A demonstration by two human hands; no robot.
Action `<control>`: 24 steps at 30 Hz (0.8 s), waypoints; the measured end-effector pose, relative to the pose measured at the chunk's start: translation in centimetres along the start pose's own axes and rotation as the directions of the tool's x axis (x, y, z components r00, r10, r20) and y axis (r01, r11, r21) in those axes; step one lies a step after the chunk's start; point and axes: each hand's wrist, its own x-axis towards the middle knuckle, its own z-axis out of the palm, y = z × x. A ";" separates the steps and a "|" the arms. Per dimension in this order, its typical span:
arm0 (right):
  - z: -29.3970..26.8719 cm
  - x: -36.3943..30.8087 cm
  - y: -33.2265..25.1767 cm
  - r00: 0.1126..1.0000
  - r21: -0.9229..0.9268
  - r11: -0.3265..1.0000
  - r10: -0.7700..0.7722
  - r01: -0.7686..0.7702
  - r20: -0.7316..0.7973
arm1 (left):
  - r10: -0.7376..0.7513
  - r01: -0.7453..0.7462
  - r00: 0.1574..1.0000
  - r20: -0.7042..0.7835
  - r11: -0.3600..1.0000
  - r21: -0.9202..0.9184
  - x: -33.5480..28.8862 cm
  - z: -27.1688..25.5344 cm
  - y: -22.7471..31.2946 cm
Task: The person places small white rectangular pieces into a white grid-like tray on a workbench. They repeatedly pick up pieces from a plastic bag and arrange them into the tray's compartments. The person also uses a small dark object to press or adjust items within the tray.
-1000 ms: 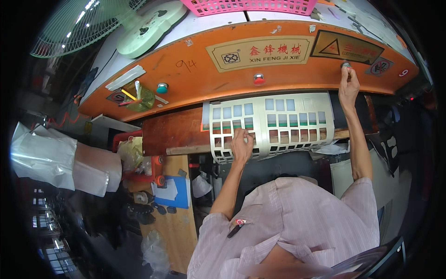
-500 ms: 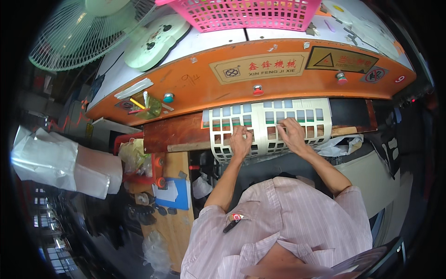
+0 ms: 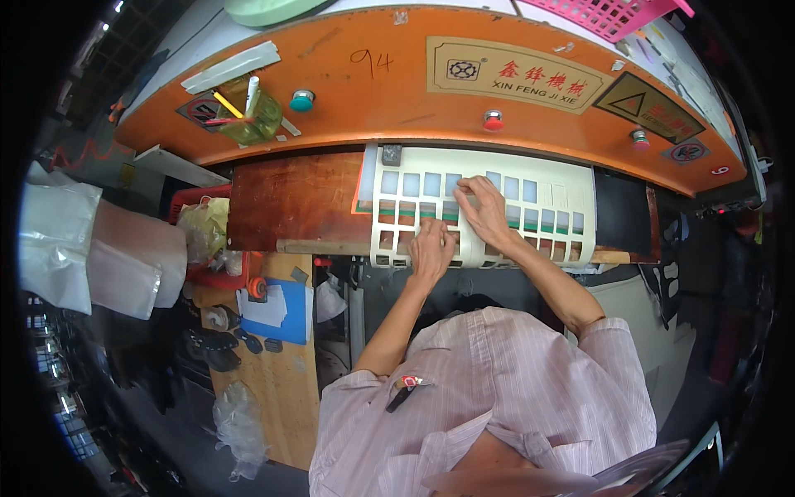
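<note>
A cream sheet (image 3: 460, 235) with rows of rectangular cut-out windows lies across the bed of an orange machine. Its near part curves down over the front edge. Pale bluish pieces show through the far windows, and a green strip runs beneath. My left hand (image 3: 431, 253) is closed, its bent fingers gripping a strip of the sheet near the front. Farther in and to the right, my right hand (image 3: 484, 211) has its fingertips pinched together at a window's edge; whatever they hold is too small to make out. A small dark block (image 3: 392, 155) sits on the sheet's far left corner.
The orange machine front (image 3: 356, 103) rises behind the sheet, with push buttons and a green pen cup (image 3: 258, 118). A pink basket (image 3: 609, 18) stands on top. To the left are a red crate (image 3: 189, 209), silvery wrapped material (image 3: 137, 248) and a wooden bench (image 3: 290, 398).
The view has shifted. The sheet now lies flatter, less of it hanging down. My right hand has moved left and farther in. The dark block now shows on the sheet's corner.
</note>
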 end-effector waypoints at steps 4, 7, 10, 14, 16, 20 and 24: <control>5.1 2.5 -1.8 0.987 -0.077 0.984 -0.154 0.158 0.052 | 0.039 -0.039 0.997 0.066 0.999 0.000 -4.3 -1.4 -0.7; 8.7 3.7 -3.4 0.970 -0.043 0.977 -0.203 0.211 0.136 | 0.069 -0.069 0.997 0.037 0.997 0.021 -7.2 -1.8 -0.9; 10.8 3.1 -4.6 0.938 -0.019 0.987 -0.147 0.161 0.313 | 0.050 -0.052 0.997 0.050 0.998 0.038 -10.1 -2.0 -1.2; 10.6 1.9 -4.9 0.888 0.024 1.000 -0.014 0.004 0.460 | 0.102 -0.101 0.995 -0.009 0.991 0.088 -13.0 -2.2 -1.5; 9.4 2.9 -4.3 0.735 0.257 0.809 0.283 -0.528 0.616 | 0.092 -0.089 0.995 -0.025 0.992 0.094 -14.2 -2.3 -1.4; 5.3 3.5 -3.2 0.849 0.330 0.829 0.287 -0.452 0.444 | 0.071 -0.069 0.997 -0.023 0.993 0.092 -15.4 -2.4 -1.5; 4.6 0.5 -3.7 0.905 0.200 0.977 -0.147 0.071 0.399 | 0.097 -0.093 0.995 -0.036 0.989 0.112 -15.0 -2.2 -1.7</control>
